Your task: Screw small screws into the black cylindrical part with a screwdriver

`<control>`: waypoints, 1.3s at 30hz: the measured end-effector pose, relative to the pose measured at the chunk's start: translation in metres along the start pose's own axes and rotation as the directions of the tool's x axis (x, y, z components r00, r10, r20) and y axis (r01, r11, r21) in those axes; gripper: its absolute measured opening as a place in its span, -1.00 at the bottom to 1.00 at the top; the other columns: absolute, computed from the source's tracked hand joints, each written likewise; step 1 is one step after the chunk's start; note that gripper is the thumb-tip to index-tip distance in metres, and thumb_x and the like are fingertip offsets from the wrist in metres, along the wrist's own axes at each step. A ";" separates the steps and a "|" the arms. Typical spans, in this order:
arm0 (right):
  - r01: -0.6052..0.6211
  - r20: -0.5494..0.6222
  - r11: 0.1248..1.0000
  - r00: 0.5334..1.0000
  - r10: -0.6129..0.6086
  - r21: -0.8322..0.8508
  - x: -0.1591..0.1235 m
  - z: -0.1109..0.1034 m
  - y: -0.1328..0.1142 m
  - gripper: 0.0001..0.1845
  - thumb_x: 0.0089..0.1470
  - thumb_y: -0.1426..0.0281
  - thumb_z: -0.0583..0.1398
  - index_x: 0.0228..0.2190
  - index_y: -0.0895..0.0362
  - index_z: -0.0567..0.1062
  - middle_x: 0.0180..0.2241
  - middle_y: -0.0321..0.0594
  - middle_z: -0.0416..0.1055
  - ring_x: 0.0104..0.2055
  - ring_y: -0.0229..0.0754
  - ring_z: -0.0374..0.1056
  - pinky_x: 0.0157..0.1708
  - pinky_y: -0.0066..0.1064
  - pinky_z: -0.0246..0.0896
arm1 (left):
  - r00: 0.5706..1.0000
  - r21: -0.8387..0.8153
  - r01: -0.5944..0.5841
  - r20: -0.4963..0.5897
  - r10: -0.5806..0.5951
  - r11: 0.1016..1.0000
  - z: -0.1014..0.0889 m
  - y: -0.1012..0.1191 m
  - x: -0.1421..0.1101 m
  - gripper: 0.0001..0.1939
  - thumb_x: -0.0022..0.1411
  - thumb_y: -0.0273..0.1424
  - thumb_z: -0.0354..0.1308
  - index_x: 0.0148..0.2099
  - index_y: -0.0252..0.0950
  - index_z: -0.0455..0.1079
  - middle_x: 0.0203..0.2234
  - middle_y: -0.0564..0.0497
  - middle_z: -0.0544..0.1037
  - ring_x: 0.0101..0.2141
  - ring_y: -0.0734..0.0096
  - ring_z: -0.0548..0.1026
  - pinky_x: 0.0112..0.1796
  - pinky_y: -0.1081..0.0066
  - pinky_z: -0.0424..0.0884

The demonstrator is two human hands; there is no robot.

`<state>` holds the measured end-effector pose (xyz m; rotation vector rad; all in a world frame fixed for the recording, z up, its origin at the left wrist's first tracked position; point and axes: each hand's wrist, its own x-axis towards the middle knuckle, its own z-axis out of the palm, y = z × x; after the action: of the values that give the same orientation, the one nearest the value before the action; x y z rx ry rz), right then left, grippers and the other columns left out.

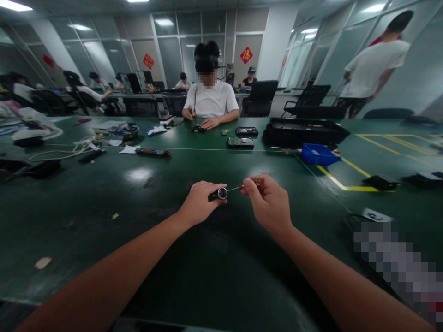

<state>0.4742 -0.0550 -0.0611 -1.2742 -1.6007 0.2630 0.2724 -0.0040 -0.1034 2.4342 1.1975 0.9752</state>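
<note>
My left hand (200,201) is closed around a small black cylinder with a silver-rimmed round end (222,193), which faces me. Its kind is not clear; it resembles a flashlight. In my right hand (268,200) is a thin screwdriver (241,186), pinched between thumb and fingers, its handle red and see-through. The metal shaft points left and reaches the cylinder's rim; whether the tip touches it I cannot tell. Both hands are held over the green table (194,276), and my fingers hide part of the cylinder and the handle.
Across the table a person (211,99) works on a small part. Opened hard drives (240,142) lie ahead, left of a black tray (304,131) and a blue bin (320,154). A dark tool (152,152) and a pale cable (65,150) lie left.
</note>
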 end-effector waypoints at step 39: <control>0.061 0.022 0.994 0.998 -0.064 0.096 0.001 0.001 0.008 -0.82 0.31 0.28 0.07 -0.23 0.07 0.42 -0.38 -0.24 0.53 -0.34 -0.17 0.49 -0.30 -0.30 0.32 | 0.996 0.027 0.064 0.057 -0.066 0.998 -0.004 0.001 0.002 -0.54 0.22 -0.24 0.30 0.16 -0.08 0.42 -0.18 0.03 0.59 -0.16 0.22 0.46 -0.09 0.18 0.31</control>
<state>0.4781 -0.0501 -0.0667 -1.1503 -1.6270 0.3133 0.2714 -0.0033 -0.0992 2.4091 1.2677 0.8704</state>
